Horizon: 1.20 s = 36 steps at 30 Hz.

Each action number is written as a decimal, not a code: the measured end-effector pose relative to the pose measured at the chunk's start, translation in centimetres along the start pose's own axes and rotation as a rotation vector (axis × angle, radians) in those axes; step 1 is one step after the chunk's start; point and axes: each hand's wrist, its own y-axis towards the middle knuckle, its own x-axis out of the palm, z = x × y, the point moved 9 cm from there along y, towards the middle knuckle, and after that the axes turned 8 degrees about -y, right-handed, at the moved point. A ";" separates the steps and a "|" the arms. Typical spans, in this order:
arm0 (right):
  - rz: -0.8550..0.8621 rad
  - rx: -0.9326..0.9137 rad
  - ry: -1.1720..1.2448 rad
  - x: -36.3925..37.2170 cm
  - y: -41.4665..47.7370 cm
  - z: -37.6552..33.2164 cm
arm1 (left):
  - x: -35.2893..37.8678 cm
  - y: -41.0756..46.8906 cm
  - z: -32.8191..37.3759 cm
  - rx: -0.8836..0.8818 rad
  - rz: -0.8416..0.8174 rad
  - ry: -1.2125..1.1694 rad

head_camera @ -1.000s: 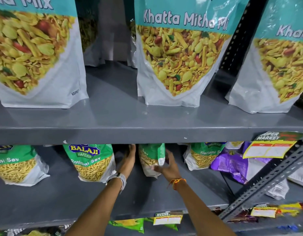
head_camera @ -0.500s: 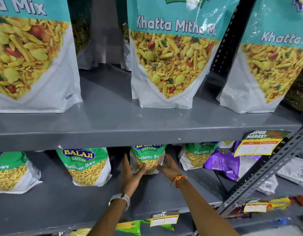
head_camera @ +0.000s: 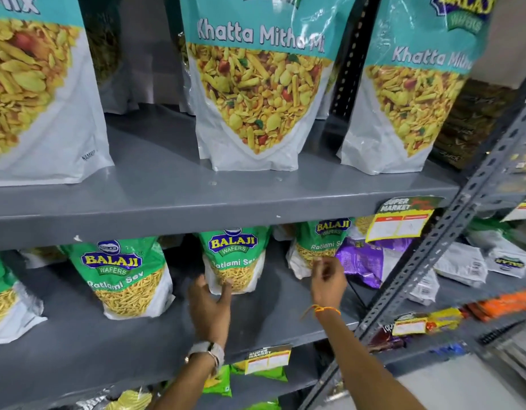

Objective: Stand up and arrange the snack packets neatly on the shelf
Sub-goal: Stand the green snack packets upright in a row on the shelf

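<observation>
Middle shelf (head_camera: 78, 335), grey metal: green Ratlami Sev packets standing in a row. Centre packet (head_camera: 233, 261) is upright, set a bit farther back than the bigger-looking packet to its left (head_camera: 128, 279), which also stands upright nearer the front edge. Another one at far left (head_camera: 4, 300) is cut off by the frame edge.

Left hand (head_camera: 210, 306), w/ a watch (head_camera: 207, 352) on the wrist, is open, fingers spread; thumb and fingertips sit at the lower front of the centre packet, touching or just off it, can't tell which. Not gripping anything.

Right hand (head_camera: 327, 281), orange thread (head_camera: 322, 309) on the wrist, is at the bottom of the right Ratlami Sev packet (head_camera: 321, 247). Fingers blurred and loosely curled; can't tell if it's pinching the packet or just in front of it. That packet leans slightly, w/ a purple packet (head_camera: 362, 261) lying just beside it on the right.

Top shelf (head_camera: 226, 196): three big Khatta Mitha Mix bags (head_camera: 261, 93) standing upright, well apart. A yellow price tag (head_camera: 399, 224) hangs from its front edge at right, another tag (head_camera: 267, 358) on the middle shelf's edge. Slotted upright post (head_camera: 451, 241) crosses diagonally at right.
</observation>
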 end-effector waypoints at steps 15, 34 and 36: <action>-0.626 0.197 -0.065 4.8 9.8 6.4 | 21.7 0.3 3.6 -0.115 -0.562 0.023; -0.544 0.199 -0.049 0.6 5.7 8.0 | 20.5 -3.0 3.2 -0.001 -0.470 0.063; -0.549 0.191 -0.055 0.5 5.5 7.7 | 20.4 -3.0 3.5 0.011 -0.452 0.048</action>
